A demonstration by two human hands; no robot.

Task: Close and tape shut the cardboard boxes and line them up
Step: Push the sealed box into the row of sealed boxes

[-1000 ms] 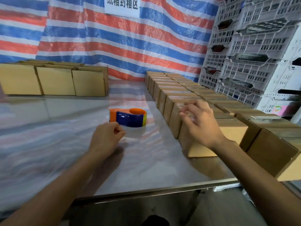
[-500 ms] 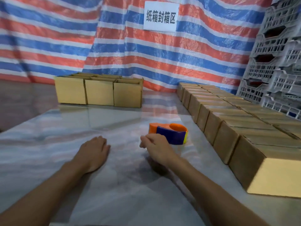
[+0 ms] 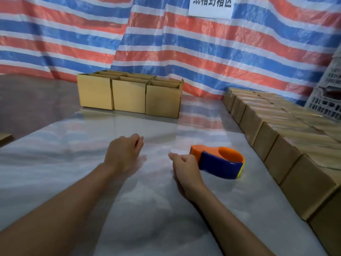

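Observation:
A group of open-topped cardboard boxes (image 3: 129,95) stands at the back of the table, flaps up. Down the right side runs a tight line of closed cardboard boxes (image 3: 276,143). An orange and blue tape dispenser (image 3: 221,163) lies on the table near that line. My right hand (image 3: 184,168) is a loose fist just left of the dispenser, close to its near end and holding nothing. My left hand (image 3: 125,154) hovers over the middle of the table, empty, its fingers loosely bent and slightly blurred.
The table (image 3: 83,163) has a shiny, reflective top. A striped red, white and blue tarp (image 3: 166,43) hangs behind it with a white sign (image 3: 210,5). White plastic crates (image 3: 330,100) stand at the far right. A scrap of cardboard (image 3: 4,139) shows at the left edge.
My view has swung left, from the closed boxes towards the open ones. My right hand left the closed box and came beside the dispenser. My left hand moved forward over the table.

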